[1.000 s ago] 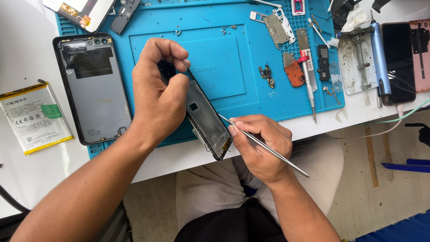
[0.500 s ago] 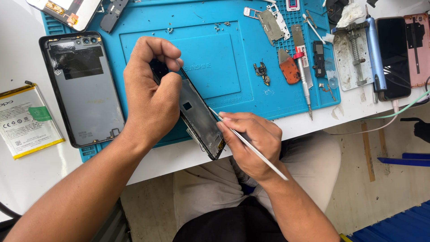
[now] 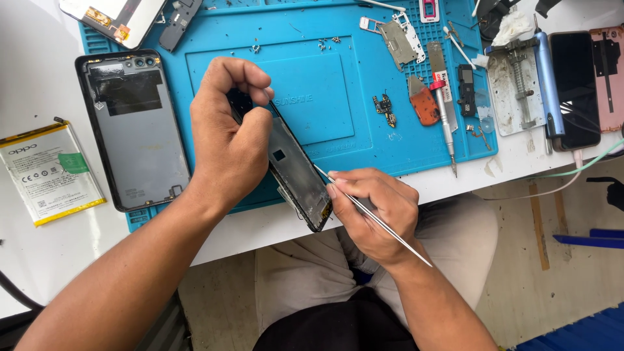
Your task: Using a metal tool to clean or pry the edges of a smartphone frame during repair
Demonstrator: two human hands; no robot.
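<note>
Fingers of left hand (image 3: pixel 227 136) clamped around tilted phone frame (image 3: pixel 296 172); fingers of right hand (image 3: pixel 374 211) pinching thin metal tweezers (image 3: pixel 374 218), tip touching frame's edge, above blue mat (image 3: pixel 325 84).

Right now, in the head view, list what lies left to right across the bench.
Battery → grey back cover → left hand → phone frame → right hand holding thin metal tool → screwdriver → dark phone.

This looked like a phone repair workshop: a blue repair mat (image 3: pixel 325 130) covered the white bench (image 3: pixel 39 260), strewn with a screwdriver (image 3: pixel 444 117), small screws, a loose battery (image 3: pixel 49 172) and a back cover (image 3: pixel 133 130).
</note>
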